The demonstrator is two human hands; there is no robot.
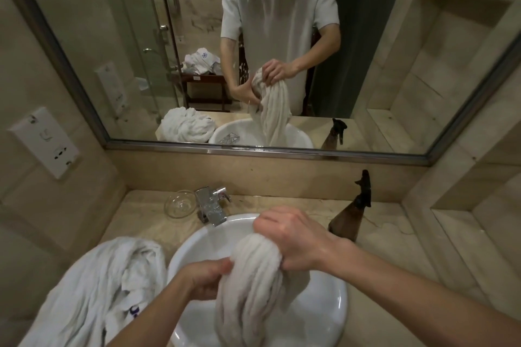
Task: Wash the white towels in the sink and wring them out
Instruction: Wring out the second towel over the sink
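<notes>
A wet, bunched white towel (253,284) hangs over the round white sink (335,304), its lower end trailing down into the basin. My right hand (293,236) grips the towel's top from above and behind. My left hand (205,279) grips the same towel on its left side, a little lower. A second white towel (98,284) with a blue mark lies crumpled on the counter left of the sink.
A chrome faucet (212,204) stands behind the sink, with a clear glass dish (179,204) to its left. A brown spray bottle (351,214) stands at the back right. A wide mirror (112,36) covers the wall; a white socket plate (42,141) sits on the left wall.
</notes>
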